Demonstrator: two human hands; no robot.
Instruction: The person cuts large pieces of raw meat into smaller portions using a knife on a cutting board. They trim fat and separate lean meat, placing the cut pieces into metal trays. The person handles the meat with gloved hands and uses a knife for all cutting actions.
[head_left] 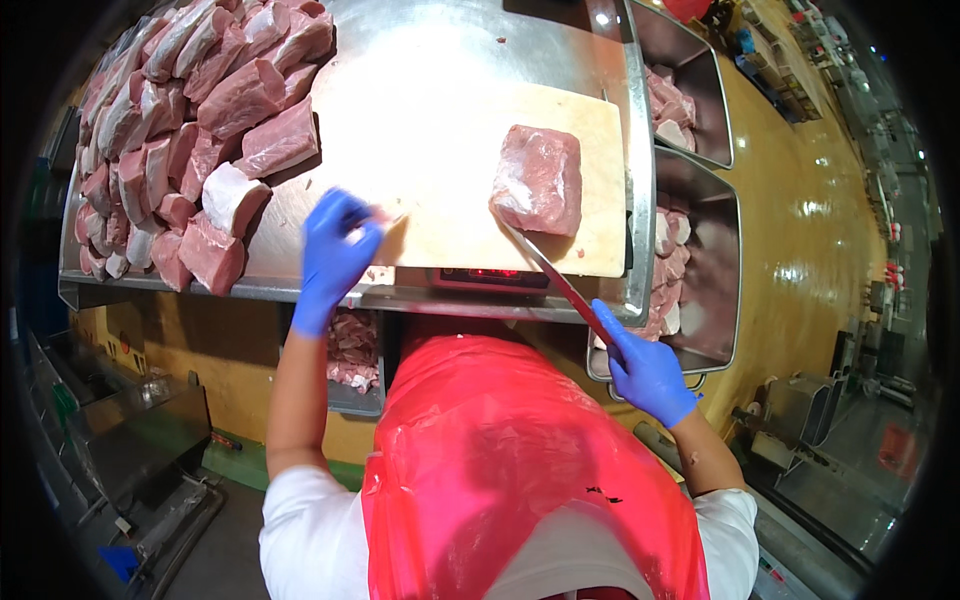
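A block of raw pink meat (545,180) with a whitish patch lies on the pale cutting board (450,225), toward its right end. My right hand (648,375), in a blue glove, is closed round the handle of a knife (560,282). The blade points up and left, its tip at the lower left edge of the meat block. My left hand (338,240), also gloved in blue, is over the left part of the board, apart from the block. Its fingers are pinched on a small, blurred pinkish scrap of meat (380,216).
Many meat pieces (210,130) are heaped on the left of the metal table (400,30). Two metal tubs (712,270) with cut meat stand along the right edge. Below the front edge sits a bin of trimmings (354,345). A scale display (490,278) shows under the board.
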